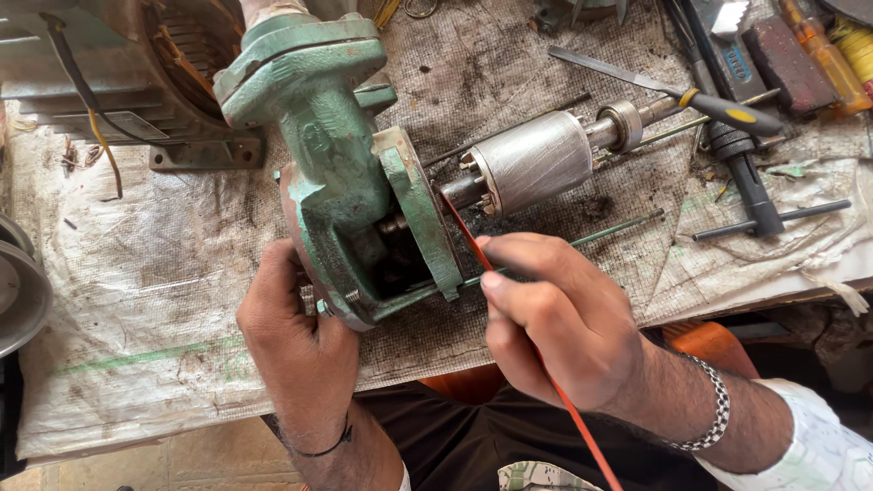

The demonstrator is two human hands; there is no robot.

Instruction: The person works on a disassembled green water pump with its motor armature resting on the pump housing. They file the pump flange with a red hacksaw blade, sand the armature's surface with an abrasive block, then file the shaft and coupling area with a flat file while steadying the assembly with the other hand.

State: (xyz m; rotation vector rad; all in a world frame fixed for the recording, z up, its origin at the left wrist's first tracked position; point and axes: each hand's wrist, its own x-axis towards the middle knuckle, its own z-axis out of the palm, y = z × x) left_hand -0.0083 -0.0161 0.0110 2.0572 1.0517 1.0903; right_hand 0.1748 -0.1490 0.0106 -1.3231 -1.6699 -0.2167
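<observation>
A green cast pump housing [336, 164] lies on its side on the bench, its open end facing right. My left hand [296, 341] grips its lower rim from below. My right hand [555, 314] pinches a thin red rod [466, 235] like a pen; the rod's tip reaches to the housing's flange near the shaft. A grey metal rotor [536, 162] on its shaft sits just right of the housing, with a bearing [622, 125] further along the shaft.
A stained woven sack cloth [164, 300] covers the bench. A motor body with copper windings [118, 82] stands at the back left. A file with a black and yellow handle [673, 91], a black T-handle tool [755, 195] and an orange screwdriver [823, 59] lie at the right.
</observation>
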